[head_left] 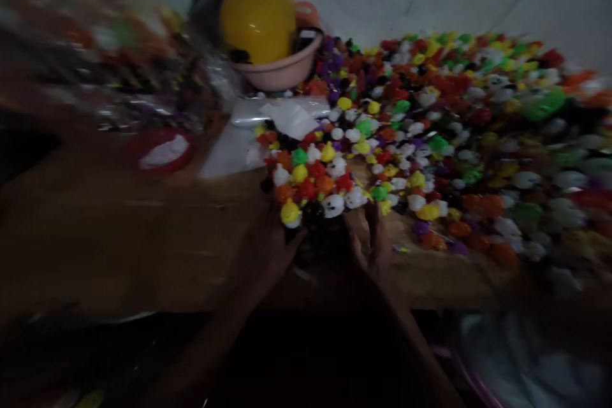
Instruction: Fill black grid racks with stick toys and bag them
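Note:
A dense cluster of small glossy plastic toy figures (315,186), white, red, orange, yellow, green and black, lies on the wooden table (119,223) in front of me. Along its near left corner is my left hand (270,245), thumb stretched apart and its other fingers partly hidden in the dark. My right hand (375,239) flanks the near right corner, its thumb and fingers spread. Both hands are beside or touching the cluster; dim light and blur hide the exact contact.
A large heap of similar toys (478,140) covers the right side up to the wall. Behind the cluster lie a clear plastic roll (248,111) and a pink basin (275,73) holding a yellow rounded object (258,19). At left are a red dish (165,156) and filled plastic bags (109,44).

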`<action>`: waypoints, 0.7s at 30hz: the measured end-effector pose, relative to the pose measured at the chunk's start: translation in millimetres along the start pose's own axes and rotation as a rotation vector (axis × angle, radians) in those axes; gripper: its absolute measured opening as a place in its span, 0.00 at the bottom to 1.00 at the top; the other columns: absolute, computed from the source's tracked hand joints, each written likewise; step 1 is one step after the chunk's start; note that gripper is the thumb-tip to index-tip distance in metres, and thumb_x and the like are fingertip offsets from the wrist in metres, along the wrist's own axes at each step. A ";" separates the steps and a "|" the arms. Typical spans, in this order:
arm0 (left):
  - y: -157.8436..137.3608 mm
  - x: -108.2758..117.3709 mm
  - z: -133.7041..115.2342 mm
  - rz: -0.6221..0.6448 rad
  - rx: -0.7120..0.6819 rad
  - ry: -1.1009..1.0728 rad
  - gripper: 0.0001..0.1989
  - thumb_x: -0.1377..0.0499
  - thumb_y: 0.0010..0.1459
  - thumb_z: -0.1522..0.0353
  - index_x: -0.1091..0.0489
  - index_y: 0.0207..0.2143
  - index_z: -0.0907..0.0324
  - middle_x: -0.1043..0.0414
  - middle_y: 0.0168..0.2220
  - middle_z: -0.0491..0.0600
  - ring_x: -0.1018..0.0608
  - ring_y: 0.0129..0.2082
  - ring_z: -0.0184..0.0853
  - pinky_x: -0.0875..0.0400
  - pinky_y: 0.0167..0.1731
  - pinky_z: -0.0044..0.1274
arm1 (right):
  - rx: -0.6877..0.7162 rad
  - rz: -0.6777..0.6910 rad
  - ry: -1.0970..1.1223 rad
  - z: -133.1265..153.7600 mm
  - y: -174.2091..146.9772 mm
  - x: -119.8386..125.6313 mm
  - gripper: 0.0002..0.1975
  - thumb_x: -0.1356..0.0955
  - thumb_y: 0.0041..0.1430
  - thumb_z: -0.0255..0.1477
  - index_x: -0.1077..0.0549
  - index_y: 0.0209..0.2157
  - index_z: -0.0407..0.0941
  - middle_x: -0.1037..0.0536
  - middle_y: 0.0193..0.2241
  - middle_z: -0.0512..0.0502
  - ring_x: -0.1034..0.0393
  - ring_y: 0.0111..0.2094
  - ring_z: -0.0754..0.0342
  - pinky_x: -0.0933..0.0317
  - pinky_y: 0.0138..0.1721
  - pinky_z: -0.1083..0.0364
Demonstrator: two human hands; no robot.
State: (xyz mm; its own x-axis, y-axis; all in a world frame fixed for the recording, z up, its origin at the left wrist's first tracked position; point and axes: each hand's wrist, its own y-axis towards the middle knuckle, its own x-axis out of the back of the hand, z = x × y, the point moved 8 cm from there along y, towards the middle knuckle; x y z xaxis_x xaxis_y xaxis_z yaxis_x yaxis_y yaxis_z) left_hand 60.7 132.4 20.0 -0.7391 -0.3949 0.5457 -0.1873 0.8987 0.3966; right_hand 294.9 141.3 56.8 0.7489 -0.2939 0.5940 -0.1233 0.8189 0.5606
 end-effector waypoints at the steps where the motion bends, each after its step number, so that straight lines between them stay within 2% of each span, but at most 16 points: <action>1: -6.8 2.7 9.8 -0.018 0.091 0.003 0.23 0.39 0.60 0.55 0.31 0.53 0.57 0.24 0.52 0.61 0.25 0.58 0.56 0.31 0.60 0.50 | 0.001 0.007 -0.024 -3.9 -0.8 17.1 0.35 0.37 0.69 0.32 0.50 0.74 0.48 0.34 0.67 0.35 0.35 0.66 0.43 0.33 0.63 0.40; 3: -23.3 9.3 30.0 -0.080 0.270 -0.001 0.30 0.37 0.54 0.48 0.32 0.51 0.59 0.24 0.49 0.60 0.22 0.53 0.56 0.27 0.56 0.49 | -0.036 -0.012 -0.126 -20.3 -0.9 56.1 0.26 0.38 0.70 0.30 0.37 0.67 0.49 0.28 0.63 0.37 0.31 0.63 0.45 0.32 0.61 0.42; 5: -36.3 7.7 39.2 -0.034 0.327 -0.027 0.33 0.37 0.52 0.45 0.32 0.50 0.59 0.24 0.49 0.60 0.21 0.52 0.55 0.26 0.55 0.47 | -0.102 -0.064 -0.288 -45.1 2.4 96.3 0.19 0.38 0.69 0.30 0.26 0.58 0.48 0.21 0.54 0.37 0.25 0.54 0.45 0.29 0.54 0.43; 7: -42.6 3.8 32.3 0.073 0.257 0.049 0.31 0.39 0.53 0.44 0.31 0.48 0.57 0.25 0.49 0.59 0.22 0.52 0.56 0.27 0.55 0.48 | -0.143 -0.118 -0.462 -70.2 12.1 129.6 0.16 0.38 0.69 0.31 0.22 0.49 0.46 0.18 0.46 0.37 0.23 0.46 0.44 0.29 0.48 0.43; 9: -45.0 0.1 16.3 0.165 0.167 0.128 0.28 0.42 0.58 0.45 0.29 0.50 0.54 0.26 0.52 0.57 0.24 0.55 0.56 0.29 0.57 0.49 | -0.148 -0.119 -0.596 -91.1 32.3 145.3 0.15 0.38 0.68 0.31 0.20 0.44 0.45 0.18 0.41 0.38 0.24 0.42 0.43 0.31 0.47 0.43; 12: -44.0 -5.0 -8.4 0.223 0.093 0.201 0.25 0.48 0.64 0.48 0.28 0.54 0.53 0.28 0.56 0.57 0.26 0.58 0.55 0.31 0.59 0.49 | -0.205 -0.043 -0.718 -117.8 76.6 135.7 0.14 0.38 0.66 0.30 0.20 0.40 0.44 0.18 0.37 0.38 0.25 0.40 0.44 0.34 0.45 0.46; 16: -44.6 -11.8 -20.6 0.237 0.105 0.292 0.25 0.49 0.66 0.50 0.26 0.55 0.53 0.29 0.54 0.57 0.25 0.54 0.53 0.27 0.54 0.46 | -0.362 0.133 -0.786 -143.7 127.0 93.3 0.12 0.34 0.64 0.33 0.22 0.40 0.41 0.19 0.39 0.33 0.25 0.40 0.41 0.36 0.43 0.48; 19: -46.9 -14.5 -21.9 0.239 0.097 0.326 0.24 0.49 0.68 0.52 0.27 0.57 0.52 0.31 0.56 0.56 0.25 0.54 0.50 0.27 0.54 0.42 | -0.426 0.215 -0.693 -151.6 145.4 75.4 0.14 0.33 0.65 0.36 0.22 0.41 0.41 0.19 0.41 0.30 0.25 0.44 0.38 0.37 0.45 0.47; 21: -46.3 -15.9 -24.4 0.232 0.040 0.328 0.24 0.49 0.68 0.53 0.28 0.57 0.53 0.31 0.56 0.56 0.26 0.56 0.51 0.29 0.56 0.44 | -0.479 0.208 -0.562 -151.6 148.2 80.1 0.14 0.33 0.65 0.37 0.21 0.39 0.42 0.19 0.39 0.32 0.25 0.43 0.40 0.37 0.44 0.47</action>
State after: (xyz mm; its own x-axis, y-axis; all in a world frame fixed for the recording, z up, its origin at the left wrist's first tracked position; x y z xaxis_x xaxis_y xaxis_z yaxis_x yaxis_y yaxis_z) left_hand 96.9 92.4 11.0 -0.5200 -0.2152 0.8266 -0.0703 0.9752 0.2097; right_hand 435.3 313.8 100.0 0.2820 -0.2123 0.9356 0.1659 0.9713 0.1703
